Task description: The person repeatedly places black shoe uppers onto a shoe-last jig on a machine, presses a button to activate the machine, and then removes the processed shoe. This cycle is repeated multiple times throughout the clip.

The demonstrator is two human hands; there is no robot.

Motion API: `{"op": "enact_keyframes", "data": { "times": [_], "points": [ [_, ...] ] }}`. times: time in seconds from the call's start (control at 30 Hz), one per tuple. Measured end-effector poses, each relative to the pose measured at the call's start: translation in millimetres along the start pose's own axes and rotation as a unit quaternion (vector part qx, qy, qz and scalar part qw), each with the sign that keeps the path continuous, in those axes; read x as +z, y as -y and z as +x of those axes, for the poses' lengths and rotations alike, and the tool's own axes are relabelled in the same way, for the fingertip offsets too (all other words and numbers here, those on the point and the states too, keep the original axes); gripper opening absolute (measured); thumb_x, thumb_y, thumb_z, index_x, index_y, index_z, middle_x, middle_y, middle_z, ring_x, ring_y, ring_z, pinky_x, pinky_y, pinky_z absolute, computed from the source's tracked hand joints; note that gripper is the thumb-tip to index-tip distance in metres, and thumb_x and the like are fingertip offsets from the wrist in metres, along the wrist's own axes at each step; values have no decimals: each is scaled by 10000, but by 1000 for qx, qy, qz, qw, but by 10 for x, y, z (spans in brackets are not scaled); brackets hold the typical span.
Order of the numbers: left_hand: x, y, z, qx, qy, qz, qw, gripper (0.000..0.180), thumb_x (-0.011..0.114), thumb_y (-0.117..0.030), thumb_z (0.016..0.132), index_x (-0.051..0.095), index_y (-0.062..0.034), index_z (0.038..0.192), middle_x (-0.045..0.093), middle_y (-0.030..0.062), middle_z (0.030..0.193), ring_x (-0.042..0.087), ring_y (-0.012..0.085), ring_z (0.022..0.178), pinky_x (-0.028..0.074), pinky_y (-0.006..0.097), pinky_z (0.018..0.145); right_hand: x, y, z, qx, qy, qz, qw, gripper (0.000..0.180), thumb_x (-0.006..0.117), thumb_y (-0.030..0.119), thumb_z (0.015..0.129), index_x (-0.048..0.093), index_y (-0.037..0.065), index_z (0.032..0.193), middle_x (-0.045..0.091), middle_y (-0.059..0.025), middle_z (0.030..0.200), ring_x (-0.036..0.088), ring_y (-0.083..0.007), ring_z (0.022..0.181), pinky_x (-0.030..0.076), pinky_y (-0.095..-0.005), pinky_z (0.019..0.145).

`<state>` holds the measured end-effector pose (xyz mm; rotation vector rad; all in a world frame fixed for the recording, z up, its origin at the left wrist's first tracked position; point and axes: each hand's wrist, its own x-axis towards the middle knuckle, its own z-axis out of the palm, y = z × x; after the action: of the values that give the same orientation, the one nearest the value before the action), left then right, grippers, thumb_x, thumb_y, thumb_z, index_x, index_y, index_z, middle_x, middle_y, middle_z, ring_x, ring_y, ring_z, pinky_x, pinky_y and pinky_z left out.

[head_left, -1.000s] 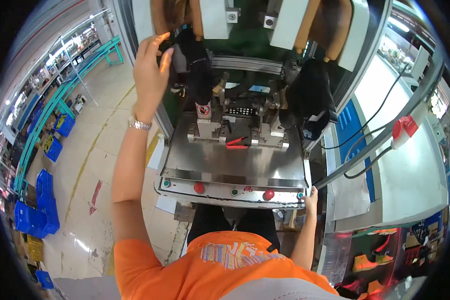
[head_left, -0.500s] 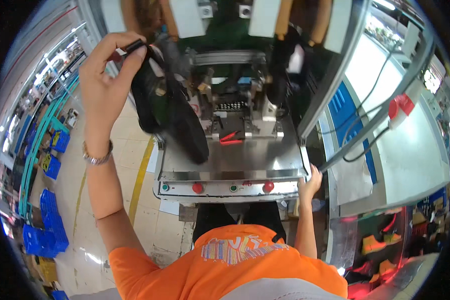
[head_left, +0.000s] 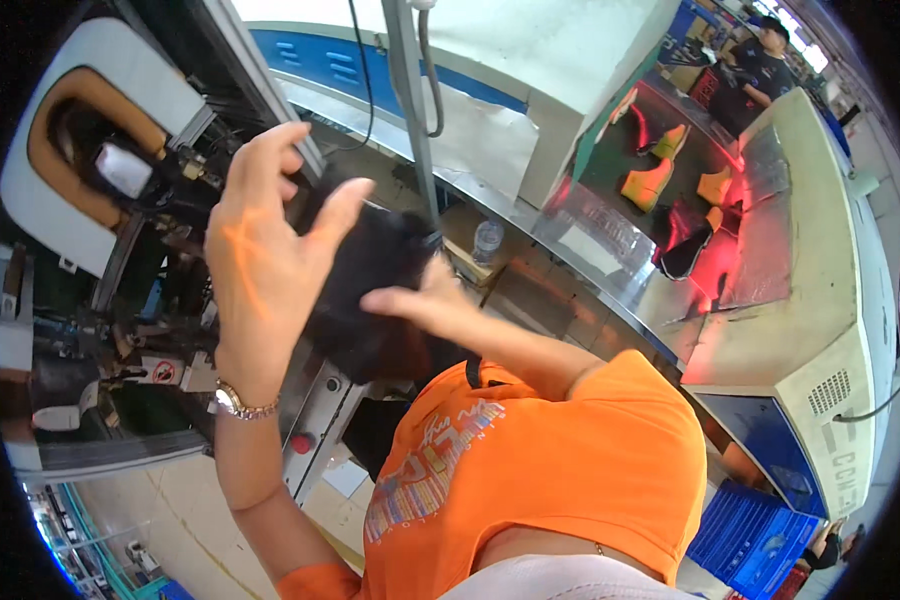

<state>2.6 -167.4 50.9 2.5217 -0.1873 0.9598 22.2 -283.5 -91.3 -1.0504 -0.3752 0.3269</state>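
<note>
On my feed, left hand (head_left: 265, 240) raised, fingers spread, thumb apart (orange light streaks its back). Right hand (head_left: 425, 300) pinches black piece (head_left: 355, 285), thumb across it. Orange shirt (head_left: 550, 440) carries lettered print. Red-and-white prohibition label (head_left: 167, 371) on machine (head_left: 150, 60). Frame post (head_left: 260, 75) stands behind left hand; metal bench (head_left: 610, 245) edge bounds room beyond.

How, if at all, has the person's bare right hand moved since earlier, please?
Yes: the bare right hand has moved rightward, off the right end of the long white control panel.

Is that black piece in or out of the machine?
Out: the black piece is in the right hand, beside the machine's metal post.
</note>
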Motion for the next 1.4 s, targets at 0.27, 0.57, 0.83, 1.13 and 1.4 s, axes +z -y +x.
{"op": "enact_keyframes", "data": {
  "times": [0.27,0.57,0.83,1.13,1.4],
  "points": [
    [427,296,-448,-121,117,-200,965,356,600,-37,769,509,-21,1113,569,81,948,526,112,751,423,257,731,-2582,844,-18,-201,-313,9,928,388,632,67,704,508,2,1065,575,-90,969,585,-230,812,489,-393,739],
    [680,604,-980,-237,199,-179,934,308,533,-19,820,500,-26,1126,568,64,973,536,112,822,425,239,742,-5935,453,391,207,-774,-346,487,807,674,581,607,506,-28,1109,432,-228,1197,467,-401,1059,383,-482,910],
    [455,1224,-2127,-454,229,-224,831,271,525,-46,837,509,-35,1107,557,33,930,511,98,851,401,222,783,-6559,-356,-757,167,-582,-317,730,270,648,330,725,649,126,903,634,-65,871,573,-234,801,431,-356,732],
    [902,723,-1586,-402,223,-320,829,269,508,-50,844,504,-19,1111,578,52,941,538,105,854,422,229,763,-4959,700,-690,-63,-507,-422,749,227,637,77,712,662,18,930,653,-66,851,596,-141,768,457,-254,731],
    [1475,-216,-1553,-210,339,-628,669,878,659,-277,754,89,-78,1393,199,162,1406,310,276,1242,307,431,981,-2092,1493,-877,-181,-63,-366,911,69,621,37,633,582,3,588,594,-92,675,537,-169,651,387,-254,642]
  ]
}}
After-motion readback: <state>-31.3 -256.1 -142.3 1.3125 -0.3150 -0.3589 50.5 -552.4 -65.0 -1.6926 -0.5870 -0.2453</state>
